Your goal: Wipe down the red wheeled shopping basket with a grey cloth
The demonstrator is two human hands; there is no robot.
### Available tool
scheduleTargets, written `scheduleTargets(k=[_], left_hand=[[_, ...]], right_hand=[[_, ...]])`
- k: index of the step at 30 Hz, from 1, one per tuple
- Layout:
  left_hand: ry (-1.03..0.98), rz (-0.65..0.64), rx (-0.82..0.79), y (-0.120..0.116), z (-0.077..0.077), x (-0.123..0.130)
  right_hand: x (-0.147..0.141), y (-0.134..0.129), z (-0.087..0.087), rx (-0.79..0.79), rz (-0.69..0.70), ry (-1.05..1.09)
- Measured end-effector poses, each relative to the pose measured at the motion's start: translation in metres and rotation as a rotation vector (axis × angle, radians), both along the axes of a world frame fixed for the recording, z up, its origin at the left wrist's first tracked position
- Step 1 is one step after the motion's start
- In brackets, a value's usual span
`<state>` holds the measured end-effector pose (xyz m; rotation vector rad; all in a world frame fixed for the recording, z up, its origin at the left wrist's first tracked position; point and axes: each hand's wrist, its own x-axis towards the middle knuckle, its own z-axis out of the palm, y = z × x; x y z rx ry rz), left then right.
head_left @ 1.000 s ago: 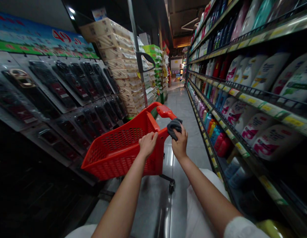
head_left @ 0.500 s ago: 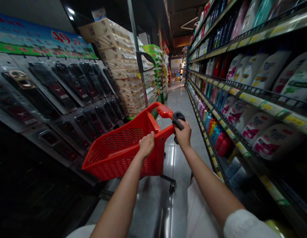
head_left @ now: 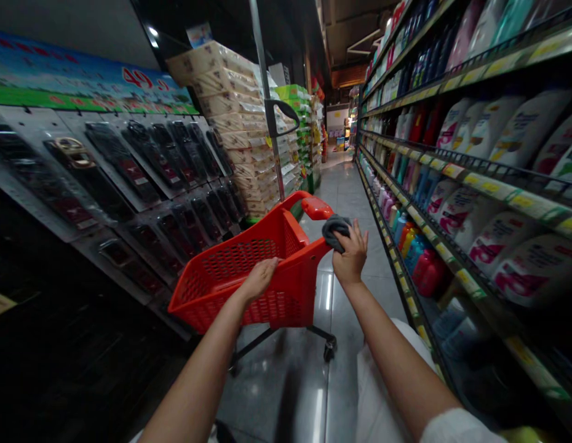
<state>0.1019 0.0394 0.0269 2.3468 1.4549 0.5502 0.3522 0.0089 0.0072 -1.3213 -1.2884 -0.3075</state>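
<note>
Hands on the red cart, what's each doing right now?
Left hand: on the basket rim, grip unclear.
Right hand: holding a grey cloth.

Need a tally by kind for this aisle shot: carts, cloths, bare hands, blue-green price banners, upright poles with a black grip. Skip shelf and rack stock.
red shopping cart: 1
gray cloth: 1
bare hands: 2 (left hand, right hand)
price banner: 1
upright pole: 1
Total: 6

A shop aisle, with price-tagged shelves [head_left: 493, 184] of bottles and a red shopping cart [head_left: 286, 289].
</note>
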Motion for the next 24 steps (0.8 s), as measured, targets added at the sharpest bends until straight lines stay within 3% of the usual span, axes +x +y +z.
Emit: scheduleTargets(k=[1, 4, 8, 12, 17, 19, 22, 24], left_hand=[[0.131, 0.106, -0.007, 0.0, -0.003, -0.015], [0.25, 0.283, -0.021, -0.006, -0.012, -0.047], [0.332, 0.355, 0.004, -0.02, -0.017, -0.053], [0.366, 0.322, 0.007, -0.031, -0.014, -0.04], [0.37, 0.277, 0.019, -0.04, -0.016, -0.009], [0.366, 0.272, 0.014, -0.042, -0.018, 0.008], [0.346, 0.269, -0.004, -0.043, -0.019, 0.029], [0.332, 0.266, -0.031, -0.045, -0.018, 0.038]], right_hand=[[0.001, 0.002, 0.005, -0.026, -0.016, -0.022], [-0.016, 0.0, 0.008, -0.098, 0.042, -0.191], [-0.05, -0.008, 0.0, -0.148, 0.245, -0.465], [-0.04, -0.005, 0.002, -0.2, 0.336, -0.532], [-0.027, 0.006, -0.001, -0.283, 0.204, -0.291], [-0.038, 0.004, -0.008, -0.318, 0.273, -0.316], [-0.051, 0.0, -0.018, -0.36, 0.486, -0.452], [-0.046, 0.002, -0.02, -0.388, 0.505, -0.433]])
